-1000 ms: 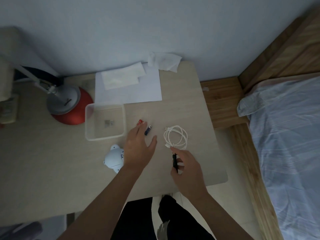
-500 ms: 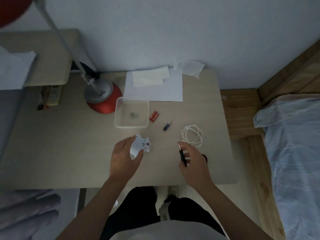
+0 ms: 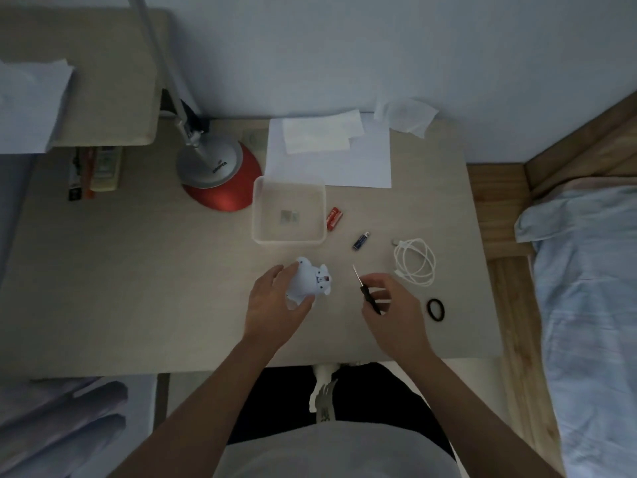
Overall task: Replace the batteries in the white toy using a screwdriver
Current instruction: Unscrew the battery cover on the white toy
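Observation:
My left hand [image 3: 275, 305] grips the white toy [image 3: 310, 279] above the desk, underside turned up, a small red-and-dark spot showing on it. My right hand [image 3: 393, 305] holds a small black-handled screwdriver [image 3: 367, 293], its thin metal tip pointing up-left, a short gap right of the toy. Red batteries [image 3: 334, 219] lie beside the clear plastic tray [image 3: 256, 215]. A dark blue battery [image 3: 361, 241] lies right of them.
The tray holds a couple of small metallic pieces. A coiled white cable [image 3: 415, 262] and a black hair tie [image 3: 435, 309] lie right of my right hand. A red-based desk lamp [image 3: 220, 174] and white papers [image 3: 331, 157] stand further back. A bed [image 3: 586, 288] borders the desk's right.
My left hand left the batteries, picked up the toy and turned it underside up. The right hand kept the screwdriver and stayed near the cable. The camera view shifted, showing more desk.

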Available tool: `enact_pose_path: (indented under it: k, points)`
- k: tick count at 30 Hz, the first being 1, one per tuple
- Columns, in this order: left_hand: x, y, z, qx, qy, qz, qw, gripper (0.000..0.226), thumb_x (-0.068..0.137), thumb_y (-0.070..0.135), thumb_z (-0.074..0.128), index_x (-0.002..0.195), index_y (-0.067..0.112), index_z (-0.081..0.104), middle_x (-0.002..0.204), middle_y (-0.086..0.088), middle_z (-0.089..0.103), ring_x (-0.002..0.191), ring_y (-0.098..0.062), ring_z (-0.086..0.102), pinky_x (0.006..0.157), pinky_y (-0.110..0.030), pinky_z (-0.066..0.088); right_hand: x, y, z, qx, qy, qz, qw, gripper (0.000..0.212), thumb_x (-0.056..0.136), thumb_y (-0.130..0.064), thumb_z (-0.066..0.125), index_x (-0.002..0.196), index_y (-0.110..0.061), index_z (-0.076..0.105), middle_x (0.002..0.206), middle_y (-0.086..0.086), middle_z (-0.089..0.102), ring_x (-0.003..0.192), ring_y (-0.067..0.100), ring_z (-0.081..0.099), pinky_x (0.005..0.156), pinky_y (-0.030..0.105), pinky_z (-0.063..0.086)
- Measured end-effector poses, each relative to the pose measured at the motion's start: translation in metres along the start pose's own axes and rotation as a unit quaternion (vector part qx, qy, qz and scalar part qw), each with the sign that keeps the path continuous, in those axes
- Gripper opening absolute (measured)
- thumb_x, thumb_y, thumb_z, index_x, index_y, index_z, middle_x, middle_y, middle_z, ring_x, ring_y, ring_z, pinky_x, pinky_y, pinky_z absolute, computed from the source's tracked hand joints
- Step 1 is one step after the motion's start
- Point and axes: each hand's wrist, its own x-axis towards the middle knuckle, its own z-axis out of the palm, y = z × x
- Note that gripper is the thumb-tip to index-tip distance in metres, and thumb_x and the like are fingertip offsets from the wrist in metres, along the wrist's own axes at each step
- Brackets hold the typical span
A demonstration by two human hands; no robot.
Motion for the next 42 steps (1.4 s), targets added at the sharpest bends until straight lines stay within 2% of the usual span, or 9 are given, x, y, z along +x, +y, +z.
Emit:
enact_pose_path:
  k: [4,9,13,19,25,28,33,37,42]
  points:
    - [0.001,-0.005,0.003,-0.03,-0.015,0.02,0.999,0.068,0.074,0.038,0.083,0.135,0.018,0.058,0.13,-0.006,0.058,0.115,-0.022,0.055,0.099,-0.029,0.043,-0.002,-0.01,0.007,-0.002,0.007,0.006,1.0,0.033,0.081,-0.001,0.064,0.102,-0.025,0.07,0.092,-0.015,0.071,0.085,0.001,0.066,0.075,0.013,0.05]
    - [0.004,-0.01,0.002,-0.038,-0.046,0.041,0.997,0.067,0.08,0.037,0.077,0.14,0.021,0.052,0.129,-0.001,0.057,0.113,-0.019,0.056,0.095,-0.037,0.048,0.002,-0.014,0.015,-0.014,0.025,-0.004,1.0,0.024,0.086,-0.005,0.065,0.102,-0.021,0.072,0.092,-0.01,0.072,0.082,0.002,0.066,0.074,0.01,0.047]
    - [0.005,-0.012,0.001,-0.051,-0.048,0.039,0.997,0.066,0.08,0.036,0.078,0.14,0.024,0.051,0.129,0.001,0.055,0.114,-0.016,0.054,0.096,-0.034,0.048,0.006,-0.017,0.023,-0.051,0.023,-0.03,0.998,0.019,0.091,-0.01,0.062,0.104,-0.02,0.072,0.091,-0.011,0.07,0.079,0.003,0.063,0.072,0.012,0.046]
    - [0.004,-0.015,0.003,-0.079,-0.063,0.012,0.995,0.068,0.08,0.035,0.078,0.141,0.029,0.05,0.13,0.002,0.053,0.116,-0.017,0.052,0.098,-0.032,0.046,0.011,-0.023,0.034,-0.119,-0.001,-0.055,0.991,0.009,0.094,-0.021,0.061,0.097,-0.02,0.069,0.075,-0.011,0.061,0.064,0.001,0.051,0.059,0.011,0.035]
    - [0.004,-0.015,0.003,-0.072,-0.071,0.002,0.995,0.069,0.08,0.039,0.076,0.142,0.032,0.047,0.132,0.005,0.051,0.117,-0.015,0.05,0.099,-0.03,0.044,0.01,-0.025,0.045,-0.142,0.017,-0.058,0.988,0.007,0.089,-0.02,0.067,0.095,-0.019,0.071,0.081,-0.007,0.066,0.066,0.001,0.049,0.061,0.007,0.033]
    - [0.004,-0.015,0.003,-0.076,-0.073,0.004,0.994,0.069,0.079,0.038,0.076,0.142,0.032,0.048,0.132,0.004,0.051,0.117,-0.016,0.051,0.1,-0.033,0.045,0.01,-0.026,0.046,-0.14,0.027,-0.062,0.988,0.006,0.088,-0.017,0.068,0.093,-0.018,0.071,0.08,-0.006,0.066,0.065,0.005,0.051,0.061,0.011,0.034]
    - [0.006,-0.014,0.0,-0.08,-0.076,0.003,0.994,0.069,0.08,0.037,0.077,0.143,0.031,0.048,0.131,0.006,0.05,0.117,-0.013,0.05,0.099,-0.027,0.042,0.012,-0.024,0.046,-0.124,0.032,-0.058,0.99,0.005,0.088,-0.015,0.067,0.092,-0.017,0.071,0.079,-0.005,0.066,0.068,0.01,0.058,0.063,0.022,0.043]
    - [0.007,-0.014,-0.001,-0.077,-0.084,0.0,0.994,0.069,0.081,0.037,0.076,0.144,0.033,0.047,0.132,0.007,0.049,0.117,-0.011,0.048,0.099,-0.026,0.042,0.011,-0.025,0.046,-0.11,0.031,-0.058,0.992,0.006,0.089,-0.015,0.067,0.093,-0.017,0.071,0.079,-0.006,0.067,0.068,0.008,0.058,0.063,0.019,0.042]
    - [0.006,-0.013,-0.001,-0.08,-0.08,-0.006,0.994,0.069,0.081,0.035,0.078,0.143,0.034,0.048,0.132,0.008,0.049,0.117,-0.01,0.048,0.099,-0.024,0.041,0.01,-0.026,0.044,-0.098,0.027,-0.062,0.993,0.008,0.091,-0.017,0.066,0.096,-0.017,0.071,0.082,-0.006,0.066,0.07,0.009,0.059,0.065,0.024,0.047]
